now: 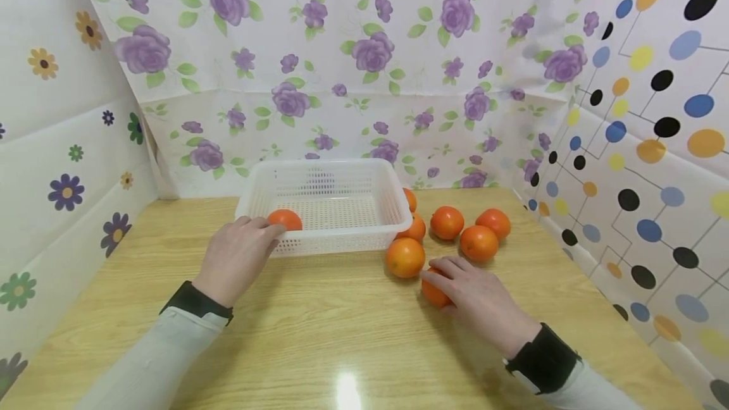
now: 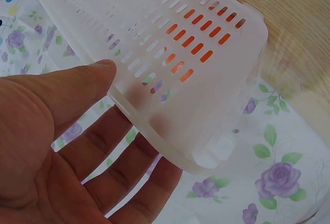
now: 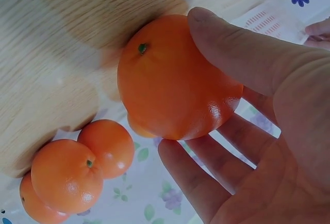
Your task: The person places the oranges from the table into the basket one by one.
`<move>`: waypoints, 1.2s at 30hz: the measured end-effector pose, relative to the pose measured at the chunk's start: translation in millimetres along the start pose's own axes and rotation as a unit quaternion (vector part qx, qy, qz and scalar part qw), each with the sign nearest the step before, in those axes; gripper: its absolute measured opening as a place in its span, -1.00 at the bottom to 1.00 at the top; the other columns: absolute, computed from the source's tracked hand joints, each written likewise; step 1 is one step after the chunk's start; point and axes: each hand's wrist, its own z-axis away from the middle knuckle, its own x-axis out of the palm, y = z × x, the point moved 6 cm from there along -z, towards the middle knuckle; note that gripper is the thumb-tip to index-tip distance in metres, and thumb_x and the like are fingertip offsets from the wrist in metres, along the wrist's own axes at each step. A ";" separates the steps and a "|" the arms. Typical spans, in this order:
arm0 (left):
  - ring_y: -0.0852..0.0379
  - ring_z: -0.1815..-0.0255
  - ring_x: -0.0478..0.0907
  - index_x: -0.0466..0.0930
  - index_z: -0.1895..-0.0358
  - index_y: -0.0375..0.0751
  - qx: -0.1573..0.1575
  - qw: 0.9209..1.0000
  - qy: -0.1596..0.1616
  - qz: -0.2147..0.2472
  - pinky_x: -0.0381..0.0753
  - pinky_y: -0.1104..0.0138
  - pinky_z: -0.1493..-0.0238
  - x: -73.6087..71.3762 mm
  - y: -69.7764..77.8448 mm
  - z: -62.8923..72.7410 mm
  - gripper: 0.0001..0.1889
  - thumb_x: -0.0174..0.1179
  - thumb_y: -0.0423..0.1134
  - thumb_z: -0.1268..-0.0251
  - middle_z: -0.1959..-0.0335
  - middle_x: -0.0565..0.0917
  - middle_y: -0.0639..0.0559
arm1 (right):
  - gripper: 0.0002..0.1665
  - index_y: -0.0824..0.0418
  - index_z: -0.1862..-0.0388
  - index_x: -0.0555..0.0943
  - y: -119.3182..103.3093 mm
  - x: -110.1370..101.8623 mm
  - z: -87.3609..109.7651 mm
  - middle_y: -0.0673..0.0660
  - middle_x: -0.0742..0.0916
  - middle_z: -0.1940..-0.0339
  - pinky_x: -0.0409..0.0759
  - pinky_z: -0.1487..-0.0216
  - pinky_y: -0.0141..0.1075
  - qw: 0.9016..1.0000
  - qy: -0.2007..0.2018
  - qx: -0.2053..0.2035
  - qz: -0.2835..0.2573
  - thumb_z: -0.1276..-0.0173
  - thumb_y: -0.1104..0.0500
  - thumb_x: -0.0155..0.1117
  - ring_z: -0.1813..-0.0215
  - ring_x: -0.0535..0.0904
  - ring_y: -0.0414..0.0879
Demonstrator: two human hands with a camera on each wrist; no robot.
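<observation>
A white plastic basket with slotted walls stands at the back of the table. My left hand holds its front left rim, thumb on the near side and fingers over the edge, as the left wrist view shows. Inside the basket, at the left, lies one orange, partly hidden by the front wall. To the right, my right hand grips another orange at the table surface, thumb on one side and fingers on the other. Close beyond it sits a further orange, near the basket's front right corner.
More oranges lie right of the basket: two along its side, one partly behind the basket corner, and a group of three farther right. A flowered cloth hangs behind the wooden table; patterned sheets flank both sides.
</observation>
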 end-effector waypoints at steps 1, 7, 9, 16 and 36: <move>-0.13 0.31 0.65 0.86 -0.03 -0.12 0.001 1.000 0.001 0.000 0.71 0.06 0.26 -0.1 0.1 -0.1 -0.70 0.64 -0.36 -0.25 0.17 0.83 -0.13 | -0.15 0.03 -0.42 0.72 -0.2 -0.1 0.3 0.16 0.71 -0.34 0.76 -0.18 0.09 1.000 0.001 0.000 0.001 -0.12 0.21 0.84 -0.35 0.63 0.15; -0.13 0.32 0.64 0.86 -0.02 -0.13 0.004 1.000 0.006 -0.002 0.71 0.07 0.28 -0.9 0.6 0.0 -0.71 0.64 -0.36 -0.25 0.18 0.83 -0.13 | -0.15 0.03 -0.40 0.73 -0.6 -0.5 0.8 0.15 0.72 -0.32 0.78 -0.13 0.08 1.000 0.008 -0.002 0.008 -0.09 0.22 0.85 -0.33 0.64 0.14; -0.13 0.32 0.64 0.86 -0.02 -0.13 0.003 1.000 0.006 -0.002 0.71 0.07 0.27 -1.2 0.5 0.2 -0.71 0.64 -0.36 -0.25 0.18 0.83 -0.13 | -0.14 0.02 -0.41 0.72 -0.6 -0.6 0.6 0.14 0.72 -0.32 0.78 -0.13 0.07 1.000 0.008 -0.001 0.009 -0.09 0.23 0.85 -0.33 0.64 0.14; -0.15 0.30 0.66 0.86 -0.02 -0.13 0.003 1.000 0.009 0.000 0.73 0.05 0.25 -1.3 0.6 0.1 -0.69 0.65 -0.37 -0.24 0.15 0.84 -0.14 | -0.12 0.02 -0.42 0.71 -1.2 -0.4 1.3 0.14 0.72 -0.31 0.78 -0.11 0.05 1.000 0.017 -0.007 0.019 -0.08 0.22 0.85 -0.33 0.63 0.13; -0.14 0.32 0.67 0.86 -0.03 -0.14 0.015 1.000 0.009 -0.019 0.73 0.07 0.27 -0.1 1.7 0.0 -0.68 0.66 -0.34 -0.23 0.15 0.84 -0.14 | -0.13 0.01 -0.45 0.69 -2.3 0.5 0.4 0.16 0.72 -0.34 0.77 -0.15 0.10 1.000 -0.001 0.001 0.021 -0.13 0.18 0.84 -0.34 0.64 0.15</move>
